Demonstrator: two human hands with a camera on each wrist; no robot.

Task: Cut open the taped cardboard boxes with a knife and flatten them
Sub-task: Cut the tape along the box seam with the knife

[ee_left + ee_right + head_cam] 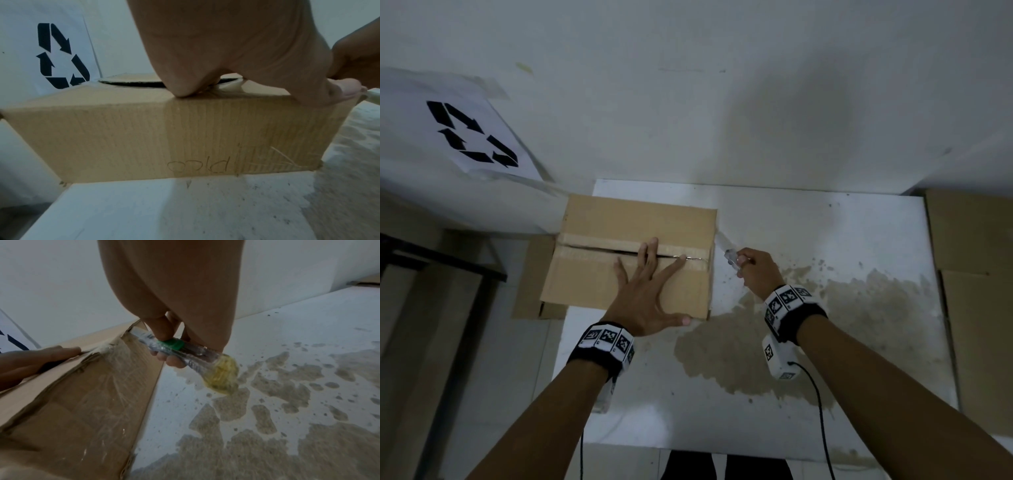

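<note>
One cardboard box [633, 253] sits at the left of a white, stained tabletop [808, 240], its top seam slit open.

Handwriting on its near side (upside down) looks like "pico" [198, 164]; a recycling sign [472, 133] hangs on the white wall. Left hand [650, 291] presses flat, fingers spread, on the lid. Right hand [756, 270] grips a clear knife [176, 352] with a green slider beside the box's right end.

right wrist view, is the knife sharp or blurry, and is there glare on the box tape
Right wrist view: the knife is smeared by motion blur, worst at its yellow end, while the right hand stays fairly crisp; the tape on the box shows pale streaky glare. Head view: dim overall, the knife again blurred.
</note>
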